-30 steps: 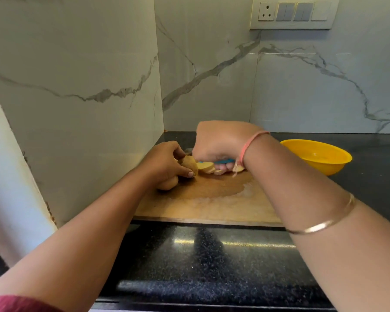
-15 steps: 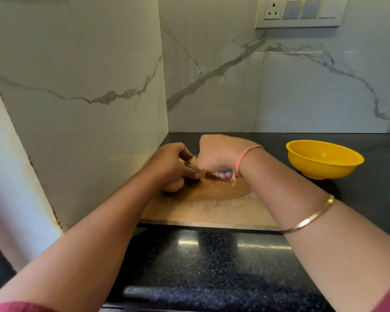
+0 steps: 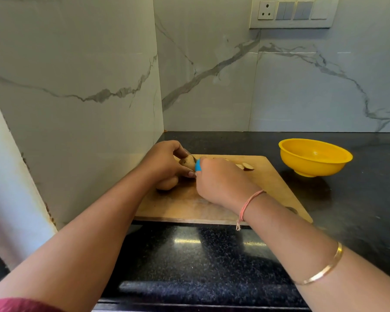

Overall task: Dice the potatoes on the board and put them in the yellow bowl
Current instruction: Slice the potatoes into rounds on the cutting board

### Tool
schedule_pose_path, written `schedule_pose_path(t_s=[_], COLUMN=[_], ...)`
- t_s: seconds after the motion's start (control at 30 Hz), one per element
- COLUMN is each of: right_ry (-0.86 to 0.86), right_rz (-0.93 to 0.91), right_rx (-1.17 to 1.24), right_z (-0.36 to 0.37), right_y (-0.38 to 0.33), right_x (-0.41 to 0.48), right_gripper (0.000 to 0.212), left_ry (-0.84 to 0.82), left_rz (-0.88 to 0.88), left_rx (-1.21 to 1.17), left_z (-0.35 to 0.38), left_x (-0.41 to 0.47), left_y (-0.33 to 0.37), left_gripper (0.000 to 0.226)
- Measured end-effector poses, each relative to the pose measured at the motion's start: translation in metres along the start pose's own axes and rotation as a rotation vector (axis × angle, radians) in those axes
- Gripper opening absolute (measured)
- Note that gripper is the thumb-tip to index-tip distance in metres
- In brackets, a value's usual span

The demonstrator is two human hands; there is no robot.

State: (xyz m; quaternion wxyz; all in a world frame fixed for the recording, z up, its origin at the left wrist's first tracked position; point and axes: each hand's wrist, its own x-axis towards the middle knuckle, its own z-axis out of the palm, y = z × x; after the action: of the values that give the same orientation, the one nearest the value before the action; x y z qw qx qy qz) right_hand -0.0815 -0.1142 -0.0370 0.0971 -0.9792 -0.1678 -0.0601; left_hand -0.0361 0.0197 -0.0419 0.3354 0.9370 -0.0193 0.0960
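Note:
On the wooden cutting board (image 3: 268, 183), my left hand (image 3: 164, 163) pinches a brown potato (image 3: 187, 162) between thumb and fingers at the board's far left. My right hand (image 3: 221, 183) grips a knife with a blue handle (image 3: 197, 165); its blade meets the potato and is mostly hidden. A second whole potato (image 3: 167, 183) lies under my left hand. Cut potato slices (image 3: 245, 165) rest on the board beyond my right hand. The yellow bowl (image 3: 313, 156) stands empty on the counter to the right of the board.
The black granite counter (image 3: 358, 199) runs right and toward me. Marble walls close the left side and the back. A switch plate (image 3: 293, 12) hangs high on the back wall. The counter's front edge is near my elbows.
My right hand has drawn back toward me, so the blue handle and the cut slices beyond it now show. My left hand still holds the potato. The camera has tilted, lowering the board in view.

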Motion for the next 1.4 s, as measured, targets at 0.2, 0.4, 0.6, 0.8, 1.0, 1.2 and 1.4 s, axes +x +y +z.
schedule_pose_path(t_s=[0.2,0.4,0.6,0.8,1.0,1.2,1.4], right_ry=[-0.044,-0.074,-0.101,-0.154,-0.188,0.025,0.072], right_rz=[-0.005,-0.036,-0.076,-0.017,0.083,0.096,0.053], right_rx=[-0.005,-0.037,-0.064,-0.015,0.257,0.293,0.271], right_z=[0.002,0.0,-0.006,-0.015,-0.026,-0.017,-0.013], right_y=[0.003,0.006,0.012,0.04,0.06,0.049,0.029], right_x=[-0.01,-0.016,-0.021,-0.036,-0.046,-0.046,-0.04], right_gripper=[0.025,0.026,0.027,0.038,0.045,0.041,0.038], left_ry=[-0.001,-0.016,-0.02,-0.038,-0.054,-0.048,-0.021], left_rz=[-0.057,-0.083,-0.092,-0.087,-0.056,-0.055,-0.073], left_rx=[-0.031,-0.069,-0.059,-0.065,-0.032,-0.011,0.012], left_z=[-0.001,-0.002,-0.003,-0.004,-0.003,-0.002,0.001], left_x=[0.001,0.0,0.003,0.002,0.0,-0.002,0.0], left_y=[0.0,0.001,-0.001,-0.003,-0.003,0.0,-0.001], left_gripper=[0.041,0.043,0.046,0.047,0.051,0.05,0.054])
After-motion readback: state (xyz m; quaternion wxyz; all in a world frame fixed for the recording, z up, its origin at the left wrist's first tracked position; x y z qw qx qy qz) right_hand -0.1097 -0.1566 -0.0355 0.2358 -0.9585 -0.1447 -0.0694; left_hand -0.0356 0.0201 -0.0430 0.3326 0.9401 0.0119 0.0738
